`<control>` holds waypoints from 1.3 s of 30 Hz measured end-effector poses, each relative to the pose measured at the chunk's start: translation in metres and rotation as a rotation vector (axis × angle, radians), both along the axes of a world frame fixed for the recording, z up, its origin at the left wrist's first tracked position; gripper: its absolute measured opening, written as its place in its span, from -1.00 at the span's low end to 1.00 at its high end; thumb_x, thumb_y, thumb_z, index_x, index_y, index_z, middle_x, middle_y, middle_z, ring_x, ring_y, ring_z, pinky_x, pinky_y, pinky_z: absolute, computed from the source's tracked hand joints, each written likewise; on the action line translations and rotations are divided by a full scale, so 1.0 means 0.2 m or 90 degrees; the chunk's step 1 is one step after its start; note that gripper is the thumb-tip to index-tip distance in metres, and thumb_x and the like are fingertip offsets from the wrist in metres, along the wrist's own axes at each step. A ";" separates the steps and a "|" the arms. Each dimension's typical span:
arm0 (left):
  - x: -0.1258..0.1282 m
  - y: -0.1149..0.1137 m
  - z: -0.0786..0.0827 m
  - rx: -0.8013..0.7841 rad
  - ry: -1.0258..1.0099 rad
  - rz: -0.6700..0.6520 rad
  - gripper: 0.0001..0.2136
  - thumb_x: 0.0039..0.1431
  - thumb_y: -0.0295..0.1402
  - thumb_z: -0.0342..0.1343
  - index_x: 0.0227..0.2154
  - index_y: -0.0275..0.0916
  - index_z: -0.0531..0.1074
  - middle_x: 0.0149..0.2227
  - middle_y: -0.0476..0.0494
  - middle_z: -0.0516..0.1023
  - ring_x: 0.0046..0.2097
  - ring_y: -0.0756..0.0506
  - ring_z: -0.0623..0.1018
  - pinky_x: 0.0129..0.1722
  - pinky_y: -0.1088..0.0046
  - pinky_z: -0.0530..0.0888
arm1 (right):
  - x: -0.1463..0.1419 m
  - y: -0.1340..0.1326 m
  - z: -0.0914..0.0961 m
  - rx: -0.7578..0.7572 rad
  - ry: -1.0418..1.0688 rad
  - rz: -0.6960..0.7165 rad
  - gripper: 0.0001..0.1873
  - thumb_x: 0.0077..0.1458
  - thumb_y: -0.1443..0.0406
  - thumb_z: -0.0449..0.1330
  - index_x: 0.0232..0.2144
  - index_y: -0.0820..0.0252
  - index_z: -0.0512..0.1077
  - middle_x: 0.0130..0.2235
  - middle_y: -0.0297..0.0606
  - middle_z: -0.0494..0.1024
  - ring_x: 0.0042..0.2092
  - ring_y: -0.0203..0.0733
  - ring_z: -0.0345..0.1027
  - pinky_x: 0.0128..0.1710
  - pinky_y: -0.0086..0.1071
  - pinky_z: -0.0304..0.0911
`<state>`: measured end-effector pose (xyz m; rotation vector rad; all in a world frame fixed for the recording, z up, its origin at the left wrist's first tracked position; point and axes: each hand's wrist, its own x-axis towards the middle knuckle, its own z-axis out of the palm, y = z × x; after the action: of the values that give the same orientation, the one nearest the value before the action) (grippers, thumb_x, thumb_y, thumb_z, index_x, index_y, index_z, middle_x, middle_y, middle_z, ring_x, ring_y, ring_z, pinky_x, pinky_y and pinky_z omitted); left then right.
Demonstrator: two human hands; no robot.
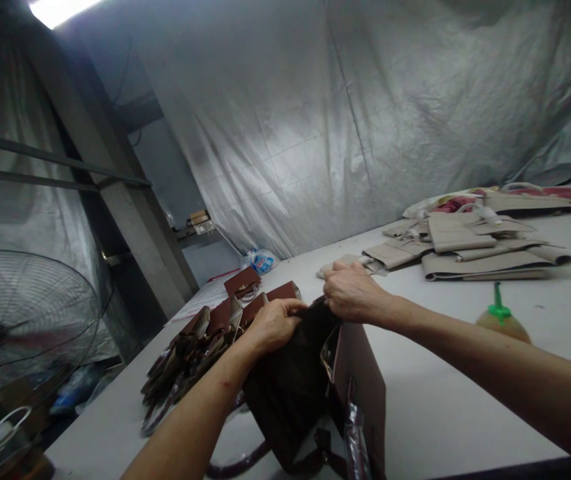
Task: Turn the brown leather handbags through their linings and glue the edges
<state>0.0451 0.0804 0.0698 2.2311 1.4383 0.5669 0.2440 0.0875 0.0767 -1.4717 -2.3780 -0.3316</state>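
Observation:
A dark brown handbag (pixel 290 387) stands on the white table (pixel 445 400) right in front of me. My left hand (pixel 271 325) is closed on its top edge at the left. My right hand (pixel 353 291) is closed on the same top edge a little further right. A brown flap or panel (pixel 363 380) of the bag hangs down on its right side, with a shiny wrapped strap below. The bag's inside is too dark to make out.
A row of brown bag pieces (pixel 205 337) lies to the left of the bag. Beige flat pieces (pixel 470 247) are stacked at the back right. A bottle with a green cap (pixel 500 319) stands at the right. A floor fan (pixel 20 320) is at the left.

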 end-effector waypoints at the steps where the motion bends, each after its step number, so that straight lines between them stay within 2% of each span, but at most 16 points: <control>1: 0.00 0.01 0.00 -0.003 0.000 -0.021 -0.71 0.00 -0.44 0.04 -0.22 -0.19 0.57 -0.33 -0.02 0.58 -0.30 -0.05 0.50 -0.32 0.52 0.39 | 0.00 0.00 0.00 0.006 0.003 0.000 -0.81 -0.04 0.38 0.11 -0.52 0.24 0.54 -0.27 -0.07 0.55 -0.11 0.02 0.22 -0.30 -0.22 -0.10; 4: 0.03 0.03 0.01 0.016 0.031 -0.053 -0.78 -0.05 -0.48 0.05 -0.32 -0.24 0.52 -0.35 -0.03 0.56 -0.32 -0.04 0.49 -0.37 0.54 0.37 | -0.01 0.01 0.00 0.025 0.013 0.010 -0.81 -0.07 0.39 0.11 -0.53 0.25 0.54 -0.25 -0.05 0.54 -0.10 0.01 0.21 -0.29 -0.23 -0.10; 8: 0.10 0.04 0.03 0.081 0.081 0.027 -0.78 -0.08 -0.42 0.12 -0.30 -0.26 0.48 -0.38 -0.05 0.55 -0.36 -0.05 0.47 -0.44 0.53 0.33 | -0.01 0.02 0.00 0.008 0.015 0.026 -0.81 -0.06 0.39 0.11 -0.55 0.26 0.54 -0.24 -0.07 0.53 -0.12 -0.04 0.24 -0.30 -0.25 -0.07; 10: 0.14 0.04 0.02 0.104 0.081 0.052 -0.74 -0.04 -0.29 0.16 -0.25 -0.24 0.51 -0.37 -0.06 0.57 -0.34 -0.08 0.50 -0.40 0.50 0.35 | -0.01 0.03 -0.01 0.004 0.020 0.032 -0.81 -0.04 0.38 0.12 -0.54 0.26 0.54 -0.25 -0.07 0.54 -0.12 -0.03 0.26 -0.29 -0.25 -0.05; 12: 0.18 0.04 0.02 0.131 0.101 0.053 -0.75 0.04 -0.19 0.13 -0.28 -0.20 0.55 -0.36 -0.08 0.60 -0.29 -0.11 0.53 -0.33 0.47 0.37 | -0.01 0.05 -0.01 0.006 0.035 0.040 -0.82 -0.04 0.38 0.13 -0.54 0.27 0.54 -0.26 -0.07 0.54 -0.13 -0.02 0.28 -0.27 -0.25 -0.01; 15: 0.20 0.06 0.02 0.183 0.166 0.069 -0.76 0.12 -0.21 0.05 -0.38 -0.17 0.59 -0.36 -0.12 0.62 -0.26 -0.13 0.55 -0.27 0.44 0.38 | 0.00 0.06 -0.02 0.008 0.085 0.048 -0.79 0.04 0.36 0.10 -0.51 0.25 0.53 -0.25 -0.11 0.54 -0.12 -0.04 0.30 -0.23 -0.26 0.06; 18: 0.15 0.08 0.05 0.202 0.223 0.139 -0.78 0.07 -0.28 0.06 -0.42 -0.20 0.60 -0.35 -0.19 0.63 -0.25 -0.16 0.57 -0.28 0.43 0.37 | 0.05 0.03 -0.05 0.041 0.267 0.086 -0.80 0.11 0.30 0.11 -0.46 0.21 0.50 -0.19 -0.16 0.51 -0.09 -0.06 0.29 -0.11 -0.25 0.13; 21: 0.02 0.10 0.10 0.158 0.253 0.249 -0.78 0.04 -0.36 0.03 -0.48 -0.26 0.58 -0.37 -0.25 0.62 -0.26 -0.17 0.57 -0.31 0.43 0.36 | 0.10 -0.04 -0.10 0.069 0.427 0.149 -0.86 0.11 0.25 0.14 -0.41 0.19 0.46 -0.18 -0.17 0.48 -0.06 -0.05 0.28 0.00 -0.18 0.14; 23: -0.08 0.11 0.12 0.128 0.259 0.309 -0.80 0.02 -0.39 0.03 -0.52 -0.30 0.55 -0.38 -0.29 0.61 -0.28 -0.17 0.57 -0.35 0.44 0.35 | 0.10 -0.12 -0.14 0.039 0.475 0.180 -0.82 0.13 0.21 0.14 -0.29 0.19 0.44 -0.14 -0.15 0.45 -0.04 -0.05 0.28 0.02 -0.15 0.15; 26: -0.17 0.09 0.09 0.100 0.261 0.352 -0.85 -0.03 -0.41 0.04 -0.54 -0.29 0.51 -0.45 -0.26 0.59 -0.35 -0.16 0.57 -0.43 0.47 0.33 | 0.07 -0.25 -0.18 -0.066 0.510 0.228 -0.59 0.13 0.12 0.16 -0.02 0.19 0.35 0.03 -0.10 0.37 0.04 -0.03 0.26 0.04 -0.14 0.19; 29: -0.16 0.06 0.04 0.086 0.252 0.364 -0.88 -0.04 -0.40 0.04 -0.51 -0.24 0.47 -0.52 -0.14 0.56 -0.44 -0.10 0.54 -0.49 0.50 0.30 | 0.01 -0.33 -0.20 -0.161 0.505 0.253 -0.36 -0.02 0.12 0.29 0.09 0.18 0.27 0.12 -0.09 0.29 0.09 -0.02 0.22 0.08 -0.16 0.20; 32: -0.12 0.04 0.01 0.113 0.242 0.343 -0.92 -0.04 -0.39 0.03 -0.50 -0.21 0.41 -0.50 -0.11 0.55 -0.44 -0.09 0.53 -0.48 0.50 0.29 | -0.01 -0.32 -0.25 -0.182 0.483 0.262 -0.28 -0.14 0.25 0.35 0.10 0.16 0.25 0.10 -0.13 0.29 0.10 -0.04 0.23 0.11 -0.21 0.19; 34: -0.10 0.03 0.02 0.115 0.243 0.316 -0.95 -0.04 -0.39 0.04 -0.53 -0.21 0.37 -0.48 -0.11 0.54 -0.40 -0.11 0.53 -0.46 0.48 0.30 | 0.01 -0.26 -0.29 -0.152 0.472 0.249 -0.29 -0.11 0.35 0.28 0.13 0.12 0.23 0.13 -0.15 0.29 0.09 -0.06 0.26 0.11 -0.21 0.19; 36: -0.10 0.01 0.03 0.104 0.245 0.294 -0.97 -0.04 -0.41 0.05 -0.48 -0.21 0.36 -0.44 -0.10 0.53 -0.36 -0.12 0.52 -0.41 0.47 0.33 | 0.06 -0.19 -0.33 -0.124 0.473 0.198 -0.31 -0.07 0.42 0.19 0.15 0.12 0.21 0.11 -0.14 0.34 0.05 -0.06 0.31 0.08 -0.19 0.21; 39: -0.14 -0.02 0.05 0.157 0.250 0.248 -0.71 -0.07 -0.48 0.07 -0.21 -0.22 0.34 -0.21 -0.18 0.51 -0.17 -0.16 0.51 -0.26 0.41 0.40 | 0.16 -0.07 -0.35 -0.153 0.529 0.095 -0.37 -0.01 0.42 0.13 0.16 0.21 0.22 -0.09 -0.15 0.52 -0.11 -0.08 0.43 -0.04 -0.22 0.28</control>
<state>0.0176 0.0766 0.0807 2.3530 2.1347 0.4586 0.2762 0.0745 0.0074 -1.1786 -1.8459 0.5250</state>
